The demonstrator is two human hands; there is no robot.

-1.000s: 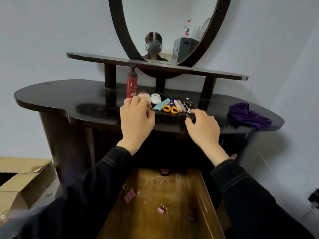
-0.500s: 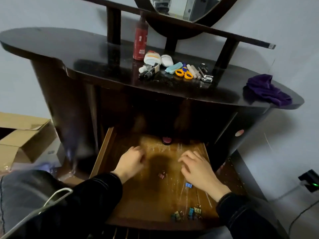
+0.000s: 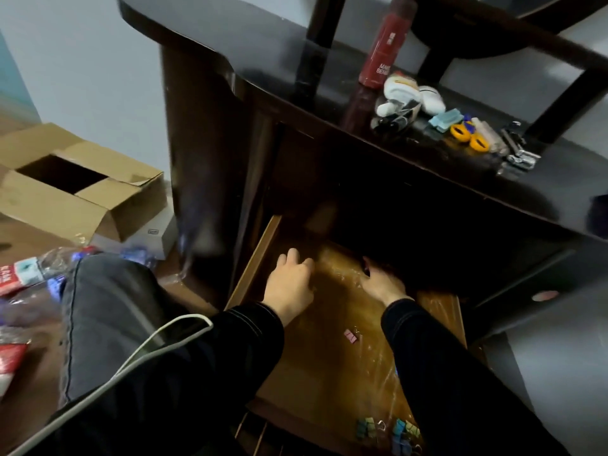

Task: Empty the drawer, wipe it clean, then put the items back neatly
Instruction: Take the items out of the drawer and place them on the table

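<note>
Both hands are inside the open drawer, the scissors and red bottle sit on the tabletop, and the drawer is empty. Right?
Not empty. The head view shows a pink binder clip on the drawer floor and a cluster of coloured clips near its front. The rest holds: left hand and right hand inside, scissors and red bottle on the tabletop.

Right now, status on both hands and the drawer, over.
Left hand and right hand deep in open drawer, grips unclear. Pink clip mid-floor, coloured clips at front edge, not yet out. Nothing blocking.
</note>
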